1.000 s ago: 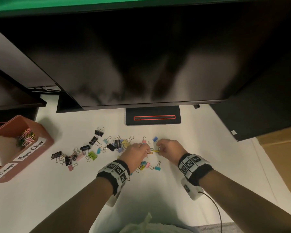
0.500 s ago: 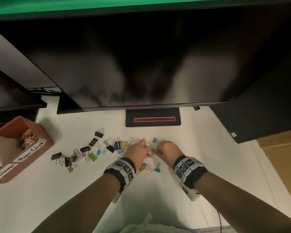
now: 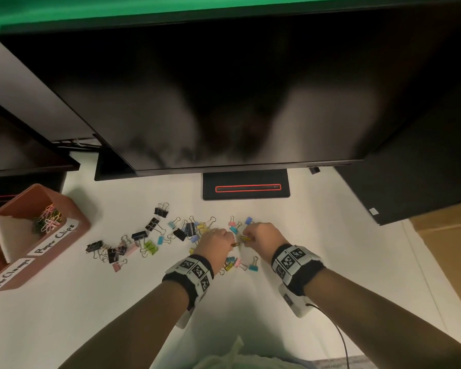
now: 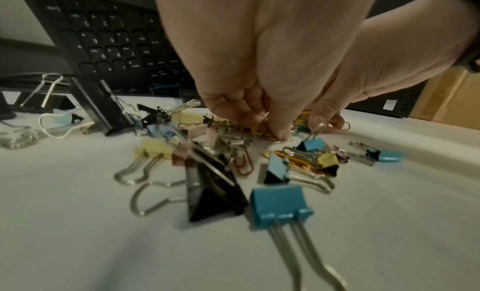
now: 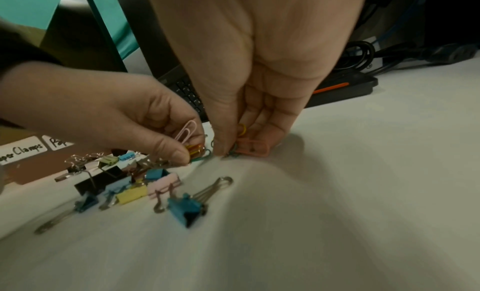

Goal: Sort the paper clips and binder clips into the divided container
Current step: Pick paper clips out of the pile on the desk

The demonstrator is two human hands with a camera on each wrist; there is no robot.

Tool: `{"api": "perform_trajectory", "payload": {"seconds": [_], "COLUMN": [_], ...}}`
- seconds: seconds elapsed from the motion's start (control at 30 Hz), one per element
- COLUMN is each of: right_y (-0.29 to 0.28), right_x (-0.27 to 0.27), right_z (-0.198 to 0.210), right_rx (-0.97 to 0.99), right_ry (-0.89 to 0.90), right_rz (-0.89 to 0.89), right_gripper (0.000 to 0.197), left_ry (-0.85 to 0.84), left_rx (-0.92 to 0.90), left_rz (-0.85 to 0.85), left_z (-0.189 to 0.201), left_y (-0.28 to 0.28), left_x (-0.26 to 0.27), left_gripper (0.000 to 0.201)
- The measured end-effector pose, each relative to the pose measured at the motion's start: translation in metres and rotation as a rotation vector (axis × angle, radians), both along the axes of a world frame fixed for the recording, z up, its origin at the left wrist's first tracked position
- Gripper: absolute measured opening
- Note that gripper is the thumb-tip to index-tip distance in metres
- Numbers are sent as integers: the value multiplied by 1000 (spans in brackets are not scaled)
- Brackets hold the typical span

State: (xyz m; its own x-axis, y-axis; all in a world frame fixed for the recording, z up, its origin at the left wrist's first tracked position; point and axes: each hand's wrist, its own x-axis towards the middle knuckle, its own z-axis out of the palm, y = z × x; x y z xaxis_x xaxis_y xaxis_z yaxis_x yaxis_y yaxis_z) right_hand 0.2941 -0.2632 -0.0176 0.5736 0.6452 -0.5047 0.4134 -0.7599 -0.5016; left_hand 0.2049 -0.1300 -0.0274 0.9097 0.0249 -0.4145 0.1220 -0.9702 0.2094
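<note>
Left hand point(image 5: 145, 119) pinches pink paper clip point(image 5: 185, 132), long axis upright; right hand point(image 5: 259, 86) pinches coloured paper clips point(image 5: 249, 147).

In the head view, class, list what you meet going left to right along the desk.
Divided container → black binder clip → green binder clip → left hand → right hand → cardboard.

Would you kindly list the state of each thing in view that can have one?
Left hand: pinches a bundle of coloured paper clips.
Right hand: fingers curled, picking paper clips off the white desk.
Reddish-brown divided container: open, pink paper clips in the compartment labelled Paper Clips.
Coloured and black binder clips: loose on the desk, unsorted.
Large black monitor: screen dark.
</note>
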Motion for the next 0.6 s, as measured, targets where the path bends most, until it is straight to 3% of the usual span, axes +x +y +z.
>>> {"api": "perform_trajectory", "payload": {"seconds": [0.17,0.43,0.6], "right_y": [11,19,27], "right_x": [-5,-10,-23], "right_z": [0,7,9], "right_rx": [-91,-161,-208], "right_ry": [-54,-3,-1], "right_rz": [10,-32,-66], "right_gripper": [20,19,15], "left_ry": [-51,-297,-408], "left_rx": [-90,-426,-431], "left_rz": [53,351,490], "left_z": [5,42,64], "left_y": [9,39,84], "left_x": [-2,-24,-53], "left_gripper": [20,11,9]}}
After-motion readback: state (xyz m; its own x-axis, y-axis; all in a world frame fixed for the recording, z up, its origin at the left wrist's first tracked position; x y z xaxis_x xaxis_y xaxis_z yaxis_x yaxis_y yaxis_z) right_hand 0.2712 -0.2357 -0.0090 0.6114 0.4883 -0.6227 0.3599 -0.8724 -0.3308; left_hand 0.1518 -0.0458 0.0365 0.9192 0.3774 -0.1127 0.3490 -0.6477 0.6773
